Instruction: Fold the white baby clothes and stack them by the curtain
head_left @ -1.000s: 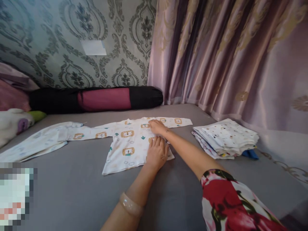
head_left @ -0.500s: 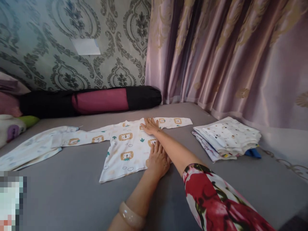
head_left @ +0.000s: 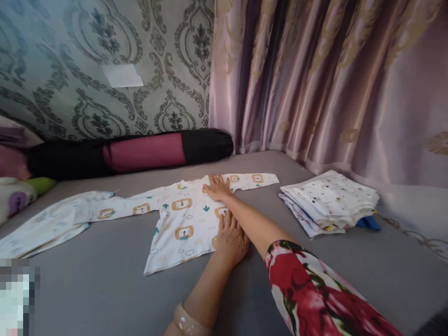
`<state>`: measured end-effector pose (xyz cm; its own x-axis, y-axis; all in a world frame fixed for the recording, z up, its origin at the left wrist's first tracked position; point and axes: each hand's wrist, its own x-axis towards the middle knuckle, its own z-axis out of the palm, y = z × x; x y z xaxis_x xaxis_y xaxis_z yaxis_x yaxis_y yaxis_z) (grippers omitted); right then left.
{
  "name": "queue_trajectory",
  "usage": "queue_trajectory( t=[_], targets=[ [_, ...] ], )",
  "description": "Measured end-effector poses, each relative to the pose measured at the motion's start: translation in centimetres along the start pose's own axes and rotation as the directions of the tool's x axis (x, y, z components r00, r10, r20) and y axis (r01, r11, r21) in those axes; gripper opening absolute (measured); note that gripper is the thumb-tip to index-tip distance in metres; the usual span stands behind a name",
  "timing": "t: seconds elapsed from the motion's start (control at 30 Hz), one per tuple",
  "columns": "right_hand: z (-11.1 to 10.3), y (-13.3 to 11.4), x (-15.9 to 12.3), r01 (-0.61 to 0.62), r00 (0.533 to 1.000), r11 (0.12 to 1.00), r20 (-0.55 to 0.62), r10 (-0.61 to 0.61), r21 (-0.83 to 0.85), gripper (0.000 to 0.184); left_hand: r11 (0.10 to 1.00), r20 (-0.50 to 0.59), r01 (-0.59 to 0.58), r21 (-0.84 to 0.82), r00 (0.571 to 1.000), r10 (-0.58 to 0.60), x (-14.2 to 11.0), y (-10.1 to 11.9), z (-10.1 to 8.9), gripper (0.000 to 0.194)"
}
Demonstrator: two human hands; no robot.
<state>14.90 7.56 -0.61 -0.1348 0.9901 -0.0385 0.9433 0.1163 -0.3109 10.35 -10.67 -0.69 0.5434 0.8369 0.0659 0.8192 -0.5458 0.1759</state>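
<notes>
A white long-sleeved child's shirt (head_left: 196, 226) printed with lion faces and green leaves lies spread flat on the grey sheet (head_left: 115, 289), both sleeves stretched sideways. My right hand (head_left: 217, 188) rests flat on its shoulder near the right sleeve, fingers spread. Below it, my left hand (head_left: 233, 240), with a pale bangle on the wrist, lies palm down across the lower right side of the shirt, fingers extended. Its palm and that side edge are hidden under it. The left sleeve's end meets another pale printed garment (head_left: 49, 221).
Folded white printed clothes (head_left: 332, 200) form a stack at the right, with a bit of blue cloth (head_left: 368, 222) beneath. Along the patterned wall lies a long black and maroon bag (head_left: 145, 151). A plush toy (head_left: 17, 203) sits far left; a mauve curtain (head_left: 308, 84) hangs at the right.
The view has tilted slightly, so things sit a little lower. Both hands stay on the shirt in nearly the same places.
</notes>
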Motion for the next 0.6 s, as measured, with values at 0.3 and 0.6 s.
queue_trajectory(
  t=[0.3, 0.6],
  targets=[
    [-4.9, 5.0, 0.2, -0.106, 0.994, 0.974, -0.008, 0.110, 0.201, 0.064, 0.987, -0.184, 0.133, -0.086, 0.972, -0.147, 0.9, -0.8, -0.9, 0.057],
    [-3.0, 6.7, -2.6, -0.150, 0.987, 0.986, 0.045, 0.153, -0.068, 0.058, 0.958, -0.201, 0.280, -0.053, 0.937, -0.285, 1.0, -2.2, -0.9, 0.055]
  ],
)
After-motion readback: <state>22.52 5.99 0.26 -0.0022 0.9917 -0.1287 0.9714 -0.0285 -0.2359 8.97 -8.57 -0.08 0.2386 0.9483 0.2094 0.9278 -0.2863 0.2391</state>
